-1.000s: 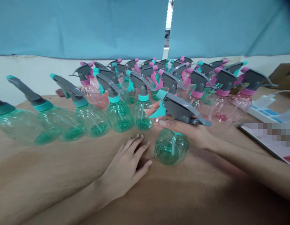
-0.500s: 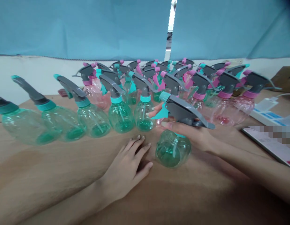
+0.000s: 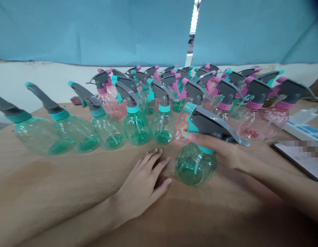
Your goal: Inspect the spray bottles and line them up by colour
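My right hand (image 3: 223, 147) is wrapped round the neck of a green spray bottle (image 3: 196, 166) with a grey trigger head and teal nozzle, tilted slightly. Its thumb lies across the near side below the head, and the other fingers are partly hidden behind. My left hand (image 3: 146, 176) rests flat on the wooden table (image 3: 71, 188), fingers spread and holding nothing, a little left of that bottle. Just beyond the left fingertips stand two green spray bottles (image 3: 162, 128) with teal collars.
More green spray bottles (image 3: 107, 132) continue the row leftward. Pink spray bottles (image 3: 273, 120) stand at the right, with several mixed ones behind. A phone (image 3: 297, 159) and a white power strip (image 3: 304, 127) lie at the right edge. A blue curtain (image 3: 97, 31) hangs at the back.
The view has swung slightly left, so everything sits further right. The fingers of my right hand have drawn in at the trigger of the held spray bottle. My left hand stays flat.
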{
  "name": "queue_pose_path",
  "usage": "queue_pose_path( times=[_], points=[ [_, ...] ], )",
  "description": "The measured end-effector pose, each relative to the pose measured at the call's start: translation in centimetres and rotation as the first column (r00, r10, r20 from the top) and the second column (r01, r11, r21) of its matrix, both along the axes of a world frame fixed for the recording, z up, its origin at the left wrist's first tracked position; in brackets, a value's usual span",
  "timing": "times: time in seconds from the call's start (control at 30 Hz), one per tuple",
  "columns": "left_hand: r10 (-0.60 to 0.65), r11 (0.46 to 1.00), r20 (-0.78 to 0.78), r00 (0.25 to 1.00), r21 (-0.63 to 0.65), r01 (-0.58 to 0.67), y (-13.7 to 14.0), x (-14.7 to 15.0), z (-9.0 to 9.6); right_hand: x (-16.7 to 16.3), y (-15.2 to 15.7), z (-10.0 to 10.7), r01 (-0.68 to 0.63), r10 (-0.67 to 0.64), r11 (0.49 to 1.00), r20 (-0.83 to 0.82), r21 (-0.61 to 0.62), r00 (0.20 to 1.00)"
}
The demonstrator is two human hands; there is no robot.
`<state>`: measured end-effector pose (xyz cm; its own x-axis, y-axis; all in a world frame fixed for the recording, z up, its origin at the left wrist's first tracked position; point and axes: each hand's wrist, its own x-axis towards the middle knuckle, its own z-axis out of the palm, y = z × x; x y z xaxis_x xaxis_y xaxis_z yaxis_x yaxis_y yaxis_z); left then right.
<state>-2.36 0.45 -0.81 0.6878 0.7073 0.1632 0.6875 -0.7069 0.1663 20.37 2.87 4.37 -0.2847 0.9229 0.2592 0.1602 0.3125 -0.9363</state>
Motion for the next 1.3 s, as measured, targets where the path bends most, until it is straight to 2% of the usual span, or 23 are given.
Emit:
queue_pose_path(
  times=[0.07,0.27,0.53,0.8,1.3],
  points=[
    [0.002,1.0,0.004,1.0,-0.002,-0.002,0.0,0.0,0.0,-0.1,0.0,0.3,-0.008,0.008,1.0,0.001,-0.001,1.0],
    [0.012,1.0,0.005,1.0,-0.014,-0.012,0.0,0.0,0.0,-0.8,0.2,1.5,-0.06,0.059,0.991,0.012,0.118,0.998],
    [0.01,0.999,0.017,1.0,0.044,-0.011,0.3,0.0,-0.2,-1.7,0.3,1.8,-0.081,0.106,0.977,-0.12,0.198,0.987],
    [0.039,0.998,-0.013,0.999,0.053,-0.038,0.2,0.7,-0.1,-1.4,0.7,1.0,-0.022,0.066,0.973,-0.183,0.231,0.981],
    [0.049,0.994,0.007,0.999,0.102,-0.05,0.4,2.6,0.2,-0.7,0.7,1.5,-0.029,0.059,0.973,-0.126,0.228,0.99]
  ],
)
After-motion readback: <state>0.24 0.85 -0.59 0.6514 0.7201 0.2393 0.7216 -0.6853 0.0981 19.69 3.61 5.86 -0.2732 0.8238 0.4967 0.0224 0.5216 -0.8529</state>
